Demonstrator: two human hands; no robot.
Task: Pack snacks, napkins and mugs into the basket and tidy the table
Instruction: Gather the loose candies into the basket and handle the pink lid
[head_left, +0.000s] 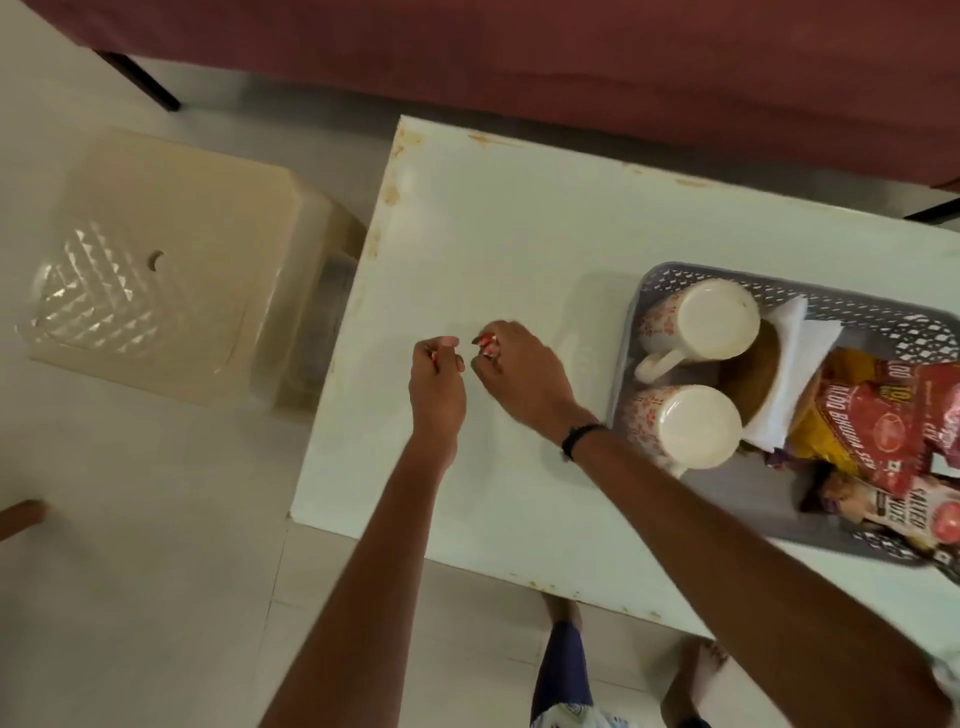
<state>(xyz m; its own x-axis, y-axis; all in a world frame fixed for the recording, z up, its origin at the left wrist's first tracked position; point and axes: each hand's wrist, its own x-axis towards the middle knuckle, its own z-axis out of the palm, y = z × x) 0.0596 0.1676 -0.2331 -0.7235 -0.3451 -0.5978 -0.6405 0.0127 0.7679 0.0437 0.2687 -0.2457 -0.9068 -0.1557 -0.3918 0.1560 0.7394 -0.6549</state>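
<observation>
A white table (519, 249) stands on pale floor tiles. At three o'clock the basket (810, 291) already holds mugs (719, 319), napkins (800, 338) and snacks (883, 431). Left hand (439, 387) and right hand (519, 379) pinch small reddish scraps (488, 347); better to gather them all before lifting.

A smooth, glossy white table (519, 234) with chipped, rusty-looking edges holds a grey perforated plastic basket (831, 299). Inside are two glazed ceramic mugs (696, 322), soft white paper napkins (795, 358) and shiny crinkled foil snack packets (878, 431).

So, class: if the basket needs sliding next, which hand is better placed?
Right hand: its arm lies beside the grey basket; the left hand is farther away.
</observation>
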